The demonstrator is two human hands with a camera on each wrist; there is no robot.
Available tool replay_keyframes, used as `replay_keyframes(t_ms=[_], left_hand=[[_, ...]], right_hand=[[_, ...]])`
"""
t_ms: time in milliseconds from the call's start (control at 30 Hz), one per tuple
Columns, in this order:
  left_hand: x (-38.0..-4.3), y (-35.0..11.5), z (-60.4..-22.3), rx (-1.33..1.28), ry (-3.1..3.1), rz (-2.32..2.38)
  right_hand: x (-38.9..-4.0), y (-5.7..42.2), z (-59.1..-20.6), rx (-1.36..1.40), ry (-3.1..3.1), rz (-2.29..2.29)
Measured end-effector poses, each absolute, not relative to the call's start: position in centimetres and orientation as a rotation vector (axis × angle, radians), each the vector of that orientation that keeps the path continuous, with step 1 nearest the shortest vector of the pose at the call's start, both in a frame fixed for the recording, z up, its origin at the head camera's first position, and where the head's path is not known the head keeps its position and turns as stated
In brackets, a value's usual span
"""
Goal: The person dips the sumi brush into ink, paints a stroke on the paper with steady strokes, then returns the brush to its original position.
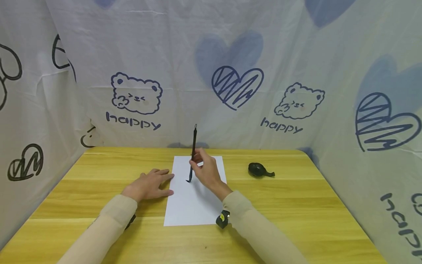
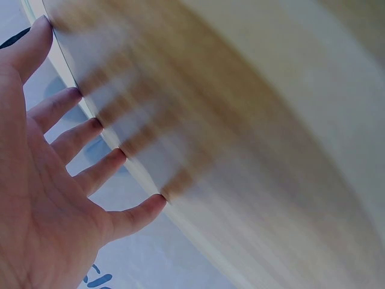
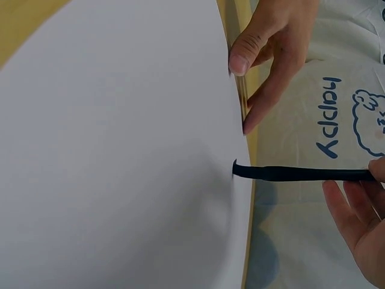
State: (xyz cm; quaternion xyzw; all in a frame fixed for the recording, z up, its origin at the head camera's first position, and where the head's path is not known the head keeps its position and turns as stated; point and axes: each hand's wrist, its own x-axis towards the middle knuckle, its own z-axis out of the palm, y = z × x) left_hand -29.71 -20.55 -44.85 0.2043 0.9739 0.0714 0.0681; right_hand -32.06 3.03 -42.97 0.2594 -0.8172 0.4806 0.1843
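Note:
My right hand (image 1: 207,170) pinches a dark calligraphy brush (image 1: 193,143) partway down its handle and holds it nearly upright. The brush's black tip meets the white sheet of paper (image 1: 184,212) left of its middle. In the right wrist view the brush (image 3: 289,174) ends in a small hooked point; bent bristles or a short ink mark, I cannot tell which. My left hand (image 1: 150,185) rests on the table with its fingers spread, fingertips at the paper's left edge. Those straight fingers (image 2: 135,218) also show in the left wrist view.
A black rounded object with a narrow neck (image 1: 258,169) lies on the wooden table (image 1: 280,205), right of the paper. Printed white cloth (image 1: 184,91) hangs behind the table and along both sides. A dark wrist device (image 1: 222,219) sits under the right sleeve.

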Motion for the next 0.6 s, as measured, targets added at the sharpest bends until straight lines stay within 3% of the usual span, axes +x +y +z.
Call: replay_keyframes(t_ms=[600], left_hand=[[-29.73, -20.60, -44.78, 0.626, 2.929, 0.218]], right_hand=[[-32.10, 3.01, -42.76, 0.694, -2.293, 1.362]])
